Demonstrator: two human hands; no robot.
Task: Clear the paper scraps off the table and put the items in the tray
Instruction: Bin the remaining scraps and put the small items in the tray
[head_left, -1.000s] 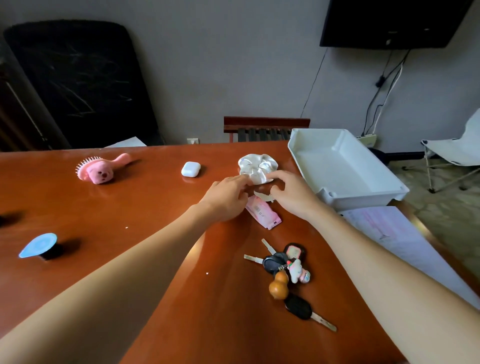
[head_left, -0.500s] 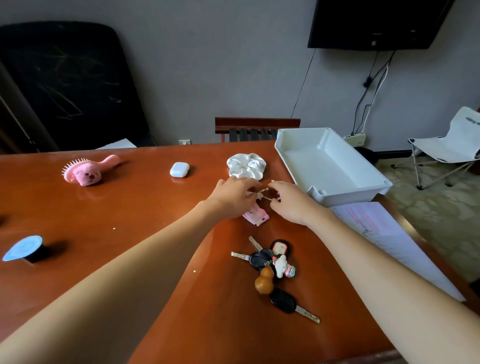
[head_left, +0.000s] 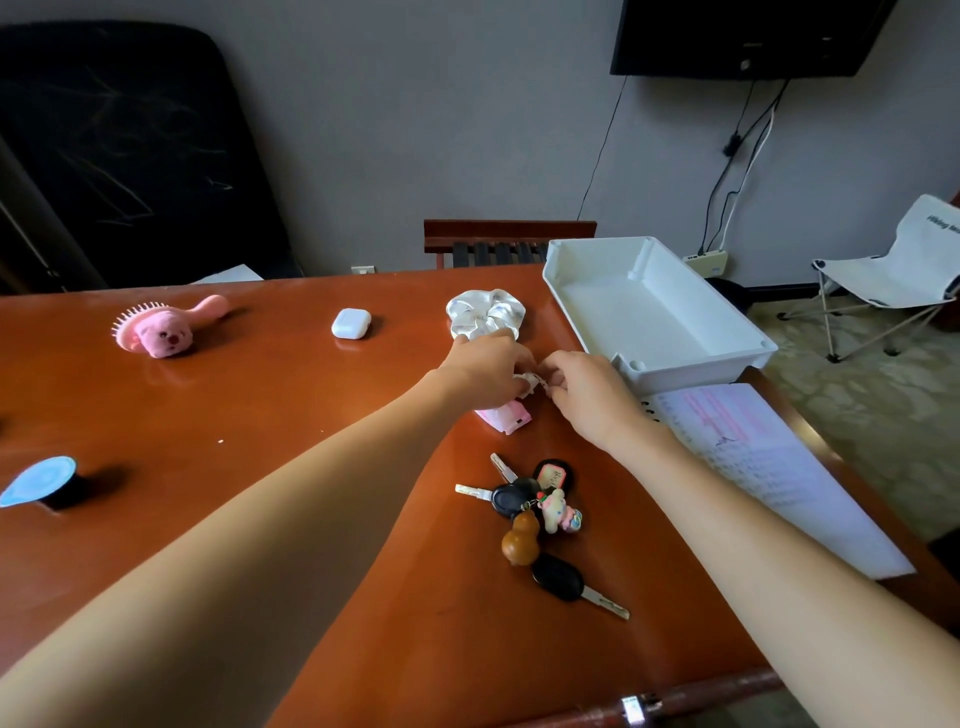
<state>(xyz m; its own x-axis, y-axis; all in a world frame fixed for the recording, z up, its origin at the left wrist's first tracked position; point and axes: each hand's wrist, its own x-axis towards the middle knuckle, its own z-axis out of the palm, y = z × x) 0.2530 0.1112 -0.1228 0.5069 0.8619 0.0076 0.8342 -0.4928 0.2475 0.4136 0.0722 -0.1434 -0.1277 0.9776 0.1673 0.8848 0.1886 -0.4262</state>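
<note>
Small white paper scraps sit between my two hands near the middle of the brown table. My left hand has its fingers curled round the scraps, and my right hand pinches them from the right. A pink packet lies partly under my left hand. Just behind the hands is a white scrunchie. The white tray stands at the table's right, with nothing in it. A bunch of keys with charms lies nearer to me.
A pink plush hairbrush and a white earbud case lie at the far left and middle. A black cup with a blue lid stands at the left edge. A printed sheet lies at the right, in front of the tray.
Both hands have closed together over the scraps, lifting them off the table above the pink packet. The camera has shifted slightly right and closer.
</note>
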